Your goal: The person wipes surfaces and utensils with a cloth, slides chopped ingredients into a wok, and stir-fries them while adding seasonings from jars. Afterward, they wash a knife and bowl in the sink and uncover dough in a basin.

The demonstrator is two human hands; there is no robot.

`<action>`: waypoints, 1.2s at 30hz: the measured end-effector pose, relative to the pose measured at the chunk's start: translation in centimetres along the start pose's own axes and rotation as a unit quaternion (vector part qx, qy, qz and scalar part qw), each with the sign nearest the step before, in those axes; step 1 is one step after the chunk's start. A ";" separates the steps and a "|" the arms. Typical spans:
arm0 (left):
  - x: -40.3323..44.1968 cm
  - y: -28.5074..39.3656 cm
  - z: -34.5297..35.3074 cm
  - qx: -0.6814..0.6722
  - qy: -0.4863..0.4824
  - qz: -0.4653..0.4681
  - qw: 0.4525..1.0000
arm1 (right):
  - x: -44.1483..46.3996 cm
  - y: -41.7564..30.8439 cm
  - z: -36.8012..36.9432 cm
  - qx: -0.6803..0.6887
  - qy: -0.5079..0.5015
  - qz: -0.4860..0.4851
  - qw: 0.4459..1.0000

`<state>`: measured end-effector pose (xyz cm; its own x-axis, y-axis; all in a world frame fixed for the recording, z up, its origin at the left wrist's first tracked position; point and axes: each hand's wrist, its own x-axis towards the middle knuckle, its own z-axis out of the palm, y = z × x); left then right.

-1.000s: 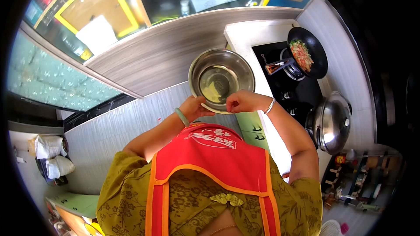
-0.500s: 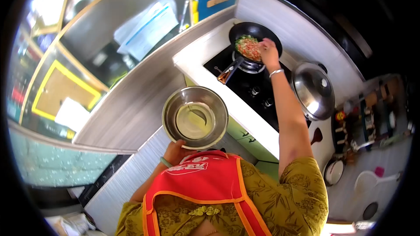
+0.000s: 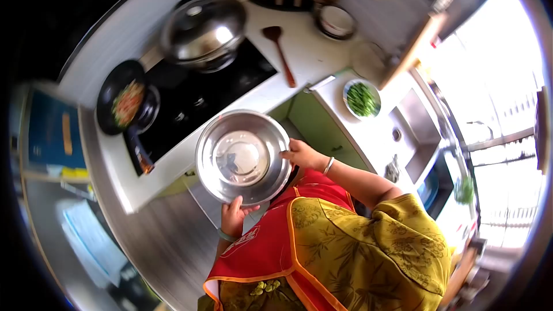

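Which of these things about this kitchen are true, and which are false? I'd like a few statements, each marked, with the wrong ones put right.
1. The left hand and right hand both hold the metal bowl. True.

2. The spatula lies inside the black pan. False: it lies on the counter.

3. Chopped food sits in the black pan. True.

4. The pot is uncovered. False: a shiny lid covers it.

5. The chopped greens are in the sink. False: they are in a dish beside it.
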<state>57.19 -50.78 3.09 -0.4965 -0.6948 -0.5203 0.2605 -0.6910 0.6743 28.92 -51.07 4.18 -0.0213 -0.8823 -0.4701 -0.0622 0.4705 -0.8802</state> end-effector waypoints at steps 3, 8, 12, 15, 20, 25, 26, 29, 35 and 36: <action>1.8 2.4 6.3 0.159 -0.143 -0.023 0.977 | -5.1 3.3 -5.0 0.167 0.155 0.033 0.973; 4.6 0.4 11.7 0.159 -0.242 -0.045 0.956 | -13.4 11.0 -13.8 0.471 0.295 -0.050 0.830; 5.9 -3.1 13.0 0.162 -0.221 -0.047 0.961 | -17.0 14.3 -19.0 0.586 0.365 -0.081 0.719; 5.9 -5.5 12.9 0.121 -0.121 -0.045 0.984 | -17.9 14.4 -22.4 0.571 0.304 -0.088 0.757; 4.6 -7.9 12.0 0.037 0.006 -0.042 0.998 | -9.7 6.9 -24.9 0.389 0.319 -0.005 0.864; 1.6 -7.6 12.1 -0.023 0.116 0.036 0.992 | 7.7 7.5 -28.0 0.248 0.201 -0.073 0.945; 1.0 -7.5 11.8 -0.022 0.141 0.052 0.988 | 10.7 6.7 -28.1 0.329 0.185 -0.023 0.926; -1.1 -7.2 10.6 -0.041 0.206 0.104 0.972 | 16.5 5.9 -27.5 0.357 0.203 -0.005 0.912; -2.1 -6.0 6.5 -0.064 0.255 0.144 0.954 | 21.6 6.5 -28.0 0.377 0.233 0.006 0.896; -1.9 -5.7 5.5 -0.076 0.247 0.156 0.953 | 20.6 5.3 -26.6 0.401 0.251 -0.013 0.881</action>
<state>52.08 -44.45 3.15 0.0660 -0.8539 -0.5162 0.4671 -0.4307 0.7722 1.57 -67.07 -8.43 -0.4817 -0.6916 -0.5382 0.6519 0.1277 -0.7475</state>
